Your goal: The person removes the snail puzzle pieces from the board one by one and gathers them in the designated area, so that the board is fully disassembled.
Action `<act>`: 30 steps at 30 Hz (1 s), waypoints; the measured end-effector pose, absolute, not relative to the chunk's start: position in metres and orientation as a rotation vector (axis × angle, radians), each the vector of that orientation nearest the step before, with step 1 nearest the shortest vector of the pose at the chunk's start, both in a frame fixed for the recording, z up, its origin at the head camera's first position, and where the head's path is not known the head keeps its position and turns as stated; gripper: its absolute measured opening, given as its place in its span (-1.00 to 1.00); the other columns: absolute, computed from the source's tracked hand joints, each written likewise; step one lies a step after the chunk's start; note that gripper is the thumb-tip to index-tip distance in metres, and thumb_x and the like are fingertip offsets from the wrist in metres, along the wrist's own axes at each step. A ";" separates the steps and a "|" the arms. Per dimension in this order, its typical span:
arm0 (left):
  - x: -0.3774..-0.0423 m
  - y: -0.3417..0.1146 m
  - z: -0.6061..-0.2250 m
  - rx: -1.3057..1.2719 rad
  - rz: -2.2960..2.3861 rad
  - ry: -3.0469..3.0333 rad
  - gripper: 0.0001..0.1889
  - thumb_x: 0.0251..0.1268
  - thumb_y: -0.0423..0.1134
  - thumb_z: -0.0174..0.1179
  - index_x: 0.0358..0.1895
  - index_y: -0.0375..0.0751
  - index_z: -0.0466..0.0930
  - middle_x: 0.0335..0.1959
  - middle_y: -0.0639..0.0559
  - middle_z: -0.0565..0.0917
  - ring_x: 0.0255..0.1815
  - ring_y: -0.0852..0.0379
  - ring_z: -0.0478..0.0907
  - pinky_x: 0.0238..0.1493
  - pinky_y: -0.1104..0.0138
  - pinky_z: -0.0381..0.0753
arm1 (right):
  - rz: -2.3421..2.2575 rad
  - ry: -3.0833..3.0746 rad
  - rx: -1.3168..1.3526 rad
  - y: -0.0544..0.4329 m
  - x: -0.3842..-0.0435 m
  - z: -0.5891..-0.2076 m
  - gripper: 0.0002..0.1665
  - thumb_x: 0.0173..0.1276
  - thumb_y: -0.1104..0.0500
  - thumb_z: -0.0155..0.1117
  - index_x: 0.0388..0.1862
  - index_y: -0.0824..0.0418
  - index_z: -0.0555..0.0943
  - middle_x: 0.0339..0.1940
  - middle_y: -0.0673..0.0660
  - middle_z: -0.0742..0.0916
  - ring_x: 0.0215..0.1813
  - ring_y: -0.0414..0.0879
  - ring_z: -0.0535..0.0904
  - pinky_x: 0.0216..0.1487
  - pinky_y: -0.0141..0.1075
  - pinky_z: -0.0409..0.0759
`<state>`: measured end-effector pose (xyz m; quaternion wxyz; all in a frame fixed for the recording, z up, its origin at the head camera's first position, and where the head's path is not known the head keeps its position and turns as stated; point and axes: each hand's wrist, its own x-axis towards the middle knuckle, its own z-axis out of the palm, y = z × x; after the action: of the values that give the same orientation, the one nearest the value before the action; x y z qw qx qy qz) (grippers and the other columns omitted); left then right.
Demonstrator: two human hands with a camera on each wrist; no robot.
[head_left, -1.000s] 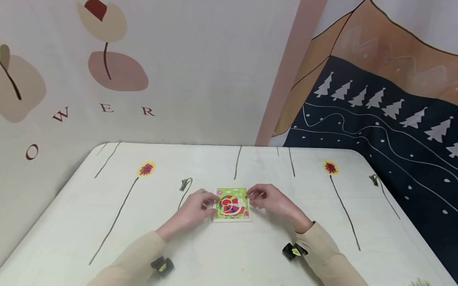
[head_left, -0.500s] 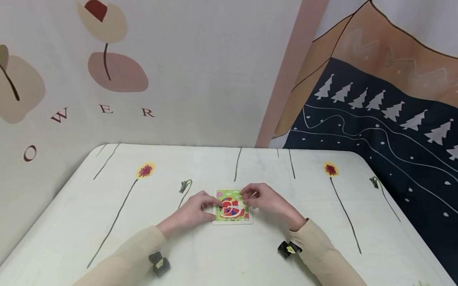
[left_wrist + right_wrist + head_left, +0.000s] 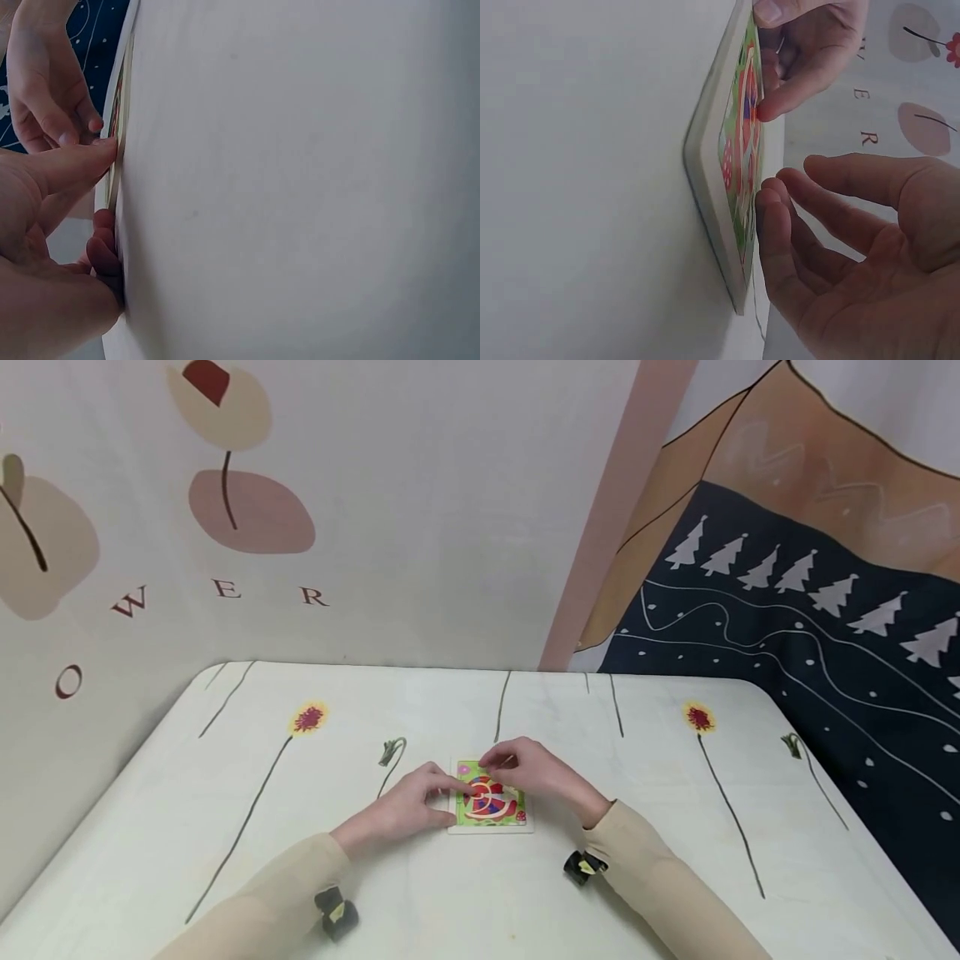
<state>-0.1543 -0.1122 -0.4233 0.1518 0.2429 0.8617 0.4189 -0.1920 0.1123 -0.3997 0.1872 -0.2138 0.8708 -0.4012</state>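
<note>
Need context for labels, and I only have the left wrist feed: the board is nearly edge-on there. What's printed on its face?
Observer: In the head view, the board carries a red, blue and cream design on a green ground.
Operator: Anything over that print?
Observer: Yes. From the head view, the left hand has its index fingertip over the design, inside the board's pale border.
Operator: Any other mark I could use as a corner reference?
Observer: The right wrist view shows a white-dotted red motif near one corner of the board.
</note>
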 end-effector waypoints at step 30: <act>-0.157 -0.113 -0.421 0.764 1.151 2.448 -0.61 0.11 -0.38 0.35 0.07 -0.13 0.68 -0.23 0.03 0.42 -0.17 0.09 0.32 -0.11 0.23 0.32 | -1.050 2.399 -0.694 0.087 -0.214 -0.405 -0.77 0.34 0.37 0.15 -0.09 0.24 0.66 -0.30 0.05 0.59 -0.30 -0.14 0.43 -0.25 -0.35 0.40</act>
<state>-0.1565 -0.1130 -0.4210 0.1644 0.2682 0.8590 0.4040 -0.2144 0.0875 -0.4052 0.2146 -0.2502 0.8648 -0.3787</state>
